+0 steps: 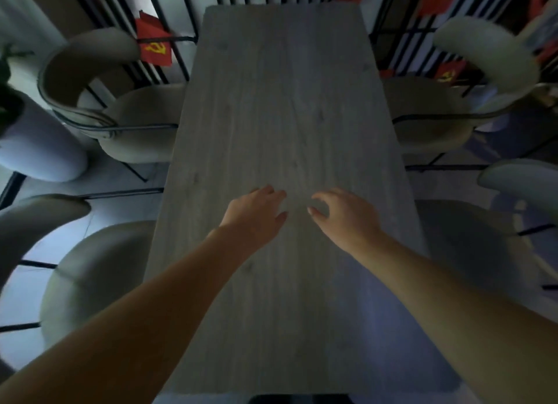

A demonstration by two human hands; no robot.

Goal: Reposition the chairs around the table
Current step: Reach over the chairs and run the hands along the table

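Observation:
A long grey wood-grain table (283, 101) runs away from me down the middle of the view. Padded chairs stand on both sides of it: one far left (136, 122), one near left (96, 276), one far right (434, 110) and one near right (471, 246), their seats partly tucked under the tabletop. My left hand (256, 213) and my right hand (341, 213) hover over the middle of the table, fingers loosely bent, holding nothing. Neither hand touches a chair.
A black metal grid rack (169, 50) with small red flags (154, 44) stands behind the table's far end. A white planter (36, 141) with a plant sits at the far left. Pale floor (126, 177) shows between the chairs.

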